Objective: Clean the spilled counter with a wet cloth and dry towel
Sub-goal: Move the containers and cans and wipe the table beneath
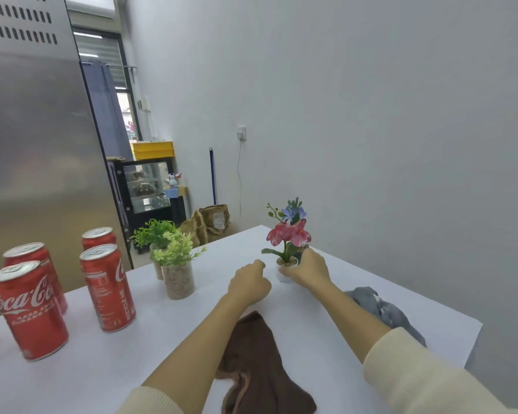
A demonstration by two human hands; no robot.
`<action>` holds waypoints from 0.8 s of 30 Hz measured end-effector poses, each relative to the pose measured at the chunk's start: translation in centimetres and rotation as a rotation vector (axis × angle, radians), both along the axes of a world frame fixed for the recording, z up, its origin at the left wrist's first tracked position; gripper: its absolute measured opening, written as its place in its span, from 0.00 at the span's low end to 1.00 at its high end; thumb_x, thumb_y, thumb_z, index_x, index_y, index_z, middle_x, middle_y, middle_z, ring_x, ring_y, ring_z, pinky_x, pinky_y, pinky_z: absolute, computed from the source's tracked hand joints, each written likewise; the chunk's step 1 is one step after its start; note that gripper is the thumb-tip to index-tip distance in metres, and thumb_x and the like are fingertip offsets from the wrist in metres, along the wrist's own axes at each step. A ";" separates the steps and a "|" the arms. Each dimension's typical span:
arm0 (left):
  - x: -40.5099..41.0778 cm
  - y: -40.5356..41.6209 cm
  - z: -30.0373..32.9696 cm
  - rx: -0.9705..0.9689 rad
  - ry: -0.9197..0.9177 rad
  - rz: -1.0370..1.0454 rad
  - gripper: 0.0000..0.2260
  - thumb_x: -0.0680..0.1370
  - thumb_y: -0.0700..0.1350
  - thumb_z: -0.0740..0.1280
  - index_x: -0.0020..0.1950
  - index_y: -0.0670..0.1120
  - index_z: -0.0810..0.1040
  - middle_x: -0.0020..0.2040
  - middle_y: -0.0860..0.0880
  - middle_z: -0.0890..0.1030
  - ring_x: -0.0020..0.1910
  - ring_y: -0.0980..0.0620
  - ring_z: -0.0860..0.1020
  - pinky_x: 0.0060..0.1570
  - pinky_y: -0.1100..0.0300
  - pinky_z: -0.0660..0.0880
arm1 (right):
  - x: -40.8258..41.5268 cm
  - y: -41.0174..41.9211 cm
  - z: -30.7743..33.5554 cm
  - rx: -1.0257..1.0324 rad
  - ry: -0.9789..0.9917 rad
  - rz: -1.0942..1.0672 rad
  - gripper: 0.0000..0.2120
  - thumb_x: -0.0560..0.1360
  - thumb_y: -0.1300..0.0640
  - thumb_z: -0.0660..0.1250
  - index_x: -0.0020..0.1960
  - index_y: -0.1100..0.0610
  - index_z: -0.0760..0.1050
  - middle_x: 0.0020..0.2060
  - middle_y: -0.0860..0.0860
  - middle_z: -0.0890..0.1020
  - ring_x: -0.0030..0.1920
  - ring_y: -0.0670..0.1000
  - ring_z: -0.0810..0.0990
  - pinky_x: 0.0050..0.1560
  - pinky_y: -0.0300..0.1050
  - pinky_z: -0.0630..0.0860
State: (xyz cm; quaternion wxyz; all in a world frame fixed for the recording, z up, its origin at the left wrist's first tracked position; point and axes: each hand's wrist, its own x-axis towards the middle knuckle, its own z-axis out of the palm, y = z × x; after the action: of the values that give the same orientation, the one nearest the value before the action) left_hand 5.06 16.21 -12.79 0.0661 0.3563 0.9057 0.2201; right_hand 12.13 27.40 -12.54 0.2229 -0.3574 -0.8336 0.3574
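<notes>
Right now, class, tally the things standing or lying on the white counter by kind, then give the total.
Red cola cans: 4
Green plants in clear jars: 2
Flower pots, one held by the right hand: 2
Cloths, brown and grey: 2
Total: 10

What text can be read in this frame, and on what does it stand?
"Coca-Cola": front left can.
"RECYCLE ME": middle can, running up its side; part of a logo at its right edge.
Small print under the front can's logo: blurred.
Label on brown bag: too small.
</notes>
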 end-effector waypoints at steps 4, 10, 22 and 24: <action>-2.4 2.4 -1.2 0.059 -0.013 0.038 0.22 0.77 0.36 0.56 0.71 0.43 0.64 0.68 0.43 0.71 0.66 0.44 0.69 0.62 0.53 0.69 | -2.7 0.5 -1.2 -0.050 0.063 -0.023 0.36 0.66 0.53 0.75 0.66 0.62 0.61 0.59 0.56 0.76 0.58 0.59 0.77 0.56 0.50 0.75; -6.3 5.0 -1.6 0.117 -0.014 0.014 0.22 0.77 0.36 0.60 0.71 0.43 0.63 0.68 0.43 0.70 0.67 0.45 0.69 0.61 0.55 0.67 | -4.0 1.8 -2.4 -0.048 0.093 -0.071 0.30 0.66 0.57 0.71 0.63 0.62 0.63 0.54 0.57 0.78 0.54 0.60 0.77 0.49 0.49 0.77; -5.9 13.1 -1.1 0.419 -0.294 -0.091 0.13 0.69 0.44 0.74 0.49 0.47 0.74 0.42 0.52 0.77 0.46 0.50 0.76 0.43 0.60 0.72 | -0.8 6.3 -1.7 0.009 -0.014 -0.189 0.08 0.70 0.58 0.69 0.44 0.58 0.72 0.49 0.58 0.78 0.42 0.54 0.74 0.35 0.40 0.66; -5.8 12.8 -1.3 0.482 -0.280 -0.044 0.13 0.68 0.46 0.75 0.48 0.46 0.76 0.43 0.51 0.78 0.45 0.50 0.75 0.44 0.60 0.71 | -0.8 6.3 -1.4 0.042 -0.006 -0.183 0.07 0.69 0.59 0.68 0.42 0.58 0.71 0.49 0.59 0.78 0.40 0.54 0.73 0.30 0.39 0.63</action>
State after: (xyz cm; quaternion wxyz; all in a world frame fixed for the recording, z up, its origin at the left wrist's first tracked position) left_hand -0.79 29.04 -14.06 0.1088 0.3475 0.8014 0.4746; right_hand 11.35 33.73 -13.97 0.2596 -0.4282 -0.8054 0.3171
